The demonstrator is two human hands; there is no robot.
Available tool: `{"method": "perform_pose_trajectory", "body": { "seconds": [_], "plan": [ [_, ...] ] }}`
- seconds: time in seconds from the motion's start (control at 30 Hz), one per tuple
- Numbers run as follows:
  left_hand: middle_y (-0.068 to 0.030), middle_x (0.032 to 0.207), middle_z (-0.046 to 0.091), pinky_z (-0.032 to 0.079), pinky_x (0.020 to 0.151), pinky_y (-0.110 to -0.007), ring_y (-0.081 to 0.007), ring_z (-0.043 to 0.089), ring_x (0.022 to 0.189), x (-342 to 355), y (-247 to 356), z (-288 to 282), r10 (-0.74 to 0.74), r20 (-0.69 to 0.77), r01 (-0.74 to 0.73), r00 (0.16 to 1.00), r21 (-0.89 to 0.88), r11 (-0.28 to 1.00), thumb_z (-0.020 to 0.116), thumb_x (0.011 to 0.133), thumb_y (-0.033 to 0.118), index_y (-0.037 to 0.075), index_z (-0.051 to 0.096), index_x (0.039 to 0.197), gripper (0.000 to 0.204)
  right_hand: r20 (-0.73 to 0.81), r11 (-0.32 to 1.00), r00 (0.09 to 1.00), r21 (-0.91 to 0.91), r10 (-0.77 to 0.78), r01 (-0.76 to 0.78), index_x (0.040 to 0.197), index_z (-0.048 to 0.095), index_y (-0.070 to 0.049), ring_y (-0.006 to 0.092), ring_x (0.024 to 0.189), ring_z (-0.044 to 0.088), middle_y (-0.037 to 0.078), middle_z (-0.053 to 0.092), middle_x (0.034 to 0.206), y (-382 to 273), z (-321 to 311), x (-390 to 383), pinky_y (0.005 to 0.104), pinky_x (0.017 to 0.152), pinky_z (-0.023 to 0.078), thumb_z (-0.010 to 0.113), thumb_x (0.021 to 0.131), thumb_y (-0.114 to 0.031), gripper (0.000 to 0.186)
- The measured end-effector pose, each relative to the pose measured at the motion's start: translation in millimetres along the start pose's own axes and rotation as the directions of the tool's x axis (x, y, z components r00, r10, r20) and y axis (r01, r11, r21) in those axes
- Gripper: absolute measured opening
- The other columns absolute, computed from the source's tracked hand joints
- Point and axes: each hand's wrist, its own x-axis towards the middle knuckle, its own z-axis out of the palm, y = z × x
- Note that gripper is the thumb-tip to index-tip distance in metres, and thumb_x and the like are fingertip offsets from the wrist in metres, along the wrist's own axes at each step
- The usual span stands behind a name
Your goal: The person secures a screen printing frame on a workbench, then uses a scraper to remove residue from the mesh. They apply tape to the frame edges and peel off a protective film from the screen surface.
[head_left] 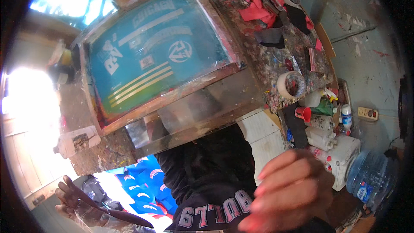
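Observation:
My right hand (291, 192) is raised at the lower right, close to the camera and blurred. Its fingers are bent, their tips reddish, and the palm side is hidden. Low on the left, my left hand (71, 203) is held out with fingers half bent and apart, beside the table's near left corner. A glossy, see-through patch shows by its wrist; I cannot make out what it is. Nearest ahead of both hands, a wood-framed printing screen (133, 41) with blue-green mesh and pale lettering, stripes and a round emblem lies tilted on the worktable (103, 151).
Red and black fabric scraps (258, 8) and a tape roll (291, 84) lie at the far right of the table. A white bottle (77, 141) lies at its left edge. Bottles, a white jerrycan (345, 157) and a large blue water jug (371, 174) stand at right. Blue printed pieces (140, 185) spread below.

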Motion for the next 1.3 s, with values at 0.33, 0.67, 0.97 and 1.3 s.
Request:
{"method": "perform_pose_trajectory", "body": {
  "seconds": [0.33, 0.67, 0.97, 1.3],
  "plan": [
    [-0.0042, 0.085, 0.057, 0.048, 0.081, -0.034, -0.0144, 0.053, 0.081, 16, 0, 59, -0.155, 0.093, 0.152, 0.984, 0.036, 0.988, 0.073, 0.085, 0.006, -0.001, 0.064, 0.103, 0.022, 0.128, 0.994, 0.986, 0.054, -0.103, 0.097, 0.09, 0.074, -0.009, 0.0184, 0.073, 0.067, 0.005, 0.071, 0.088, 73, -3, 45, 0.0305, 0.064, 0.055, 0.081, 0.082, -0.019, 0.014],
    [0.0019, 0.073, 0.064, 0.044, 0.061, -0.025, -0.0073, 0.054, 0.066, 53, -175, 351, -0.113, 0.798, 0.138, 0.592, 0.038, 0.99, 0.081, 0.087, 0.017, 0.001, 0.071, 0.086, 0.019, -0.205, 0.72, 0.727, -0.123, 0.655, -0.683, 0.092, 0.076, 0.003, 0.0108, 0.059, 0.065, 0.007, 0.071, 0.075, 384, 29, 155, 0.0277, 0.05, 0.055, 0.076, 0.089, -0.012, 0.016],
    [-0.0128, 0.077, 0.073, 0.054, 0.066, -0.033, -0.0201, 0.068, 0.069, 22, -210, 401, -0.057, 0.743, 0.003, 0.667, 0.073, 0.997, 0.088, 0.078, 0.021, -0.002, 0.071, 0.084, 0.029, -0.257, 0.499, 0.82, -0.688, 0.512, -0.527, 0.081, 0.076, 0.001, 0.0283, 0.067, 0.073, 0.021, 0.072, 0.075, 418, 36, 164, 0.0409, 0.058, 0.057, 0.072, 0.088, -0.013, 0.016],
    [-0.0133, 0.103, 0.069, 0.051, 0.084, -0.042, -0.0308, 0.065, 0.096, 30, -210, 410, 0.032, 0.772, -0.196, 0.635, 0.121, 0.973, 0.086, 0.076, 0.02, 0.002, 0.069, 0.112, 0.043, -0.075, 0.261, 0.811, -0.926, 0.58, -0.272, 0.091, 0.074, 0.004, 0.0473, 0.091, 0.069, 0.028, 0.071, 0.093, 396, 44, 184, 0.0539, 0.081, 0.055, 0.068, 0.086, -0.008, 0.014]
  ]
}}
